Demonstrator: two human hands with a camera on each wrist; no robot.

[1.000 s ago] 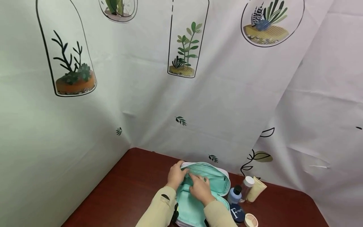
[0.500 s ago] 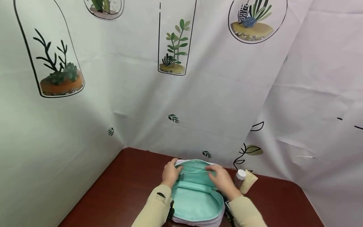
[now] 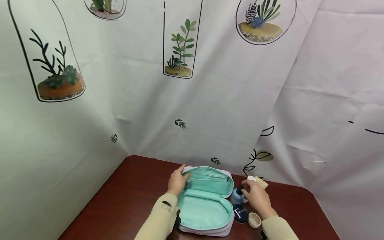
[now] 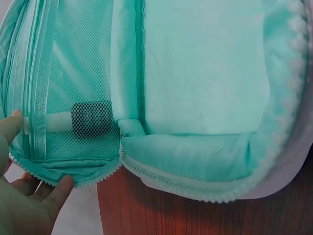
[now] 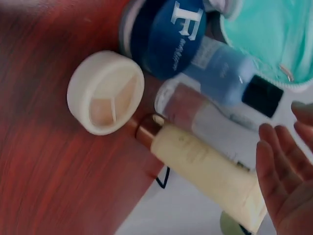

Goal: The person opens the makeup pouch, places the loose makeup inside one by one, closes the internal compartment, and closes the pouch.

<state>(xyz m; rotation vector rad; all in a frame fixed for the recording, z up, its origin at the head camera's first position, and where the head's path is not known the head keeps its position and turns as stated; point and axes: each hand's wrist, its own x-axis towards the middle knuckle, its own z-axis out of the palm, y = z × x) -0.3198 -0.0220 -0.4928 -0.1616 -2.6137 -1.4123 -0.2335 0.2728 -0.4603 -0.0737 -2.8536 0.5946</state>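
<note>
A toiletry bag (image 3: 207, 213) with mint lining lies unzipped, its lid (image 3: 211, 185) raised toward the wall. My left hand (image 3: 175, 181) grips the lid's left edge, thumb inside and other fingers outside. Through the lid's mesh pocket (image 4: 73, 73) shows an item with a dark, wide end (image 4: 93, 120) and pale stem. My right hand (image 3: 258, 197) hovers over the bottles with fingers apart, holding nothing. Nearest its fingertips are a light blue bottle (image 5: 222, 73) with a black cap, a clear bottle (image 5: 215, 129) and a cream tube (image 5: 205, 171).
A dark blue round container (image 3: 240, 213) marked F stands beside the bag's right side. Close to it is a small round pot (image 3: 254, 220) with a divided inside. The brown table (image 3: 144, 186) meets a white printed curtain (image 3: 228, 110) at the back.
My right hand has left the lid's pocket and moved right, over the bottles. My left hand stays at the lid's edge. The head view has shifted slightly to the right.
</note>
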